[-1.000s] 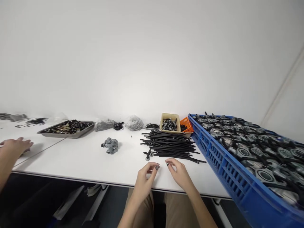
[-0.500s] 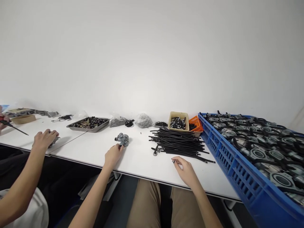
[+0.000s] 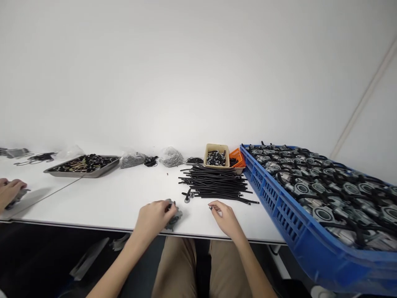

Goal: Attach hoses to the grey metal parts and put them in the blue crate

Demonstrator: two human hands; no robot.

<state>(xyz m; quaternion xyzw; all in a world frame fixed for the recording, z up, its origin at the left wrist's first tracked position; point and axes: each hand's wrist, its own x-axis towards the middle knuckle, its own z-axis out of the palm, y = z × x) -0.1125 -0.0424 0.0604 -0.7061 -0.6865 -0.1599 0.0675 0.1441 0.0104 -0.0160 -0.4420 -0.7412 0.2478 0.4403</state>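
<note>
My left hand (image 3: 154,217) is closed around a grey metal carburetor (image 3: 174,219) close to the table's front edge. The fingers cover much of its upper side. My right hand (image 3: 225,218) hovers near the front edge with thumb and forefinger pinched. A tiny dark piece shows at those fingertips, too small to name. Beyond the right hand lies a pile of short black hoses (image 3: 217,182). Two small black-and-grey fittings (image 3: 187,197) rest at the pile's near left corner, between my hands.
At right a large blue crate (image 3: 285,219) is filled with carburetors fitted with black hoses. Behind the hoses stand a cream bin (image 3: 216,147) of small fittings and an orange basket (image 3: 237,157). A metal tray (image 3: 102,168) and plastic bags (image 3: 171,157) lie leftward. A co-worker's hand (image 3: 10,191) holds another part.
My left hand has taken hold of the carburetor and drawn it toward the front edge, nearer my right hand. The view has turned right. My right hand keeps its pinch.
</note>
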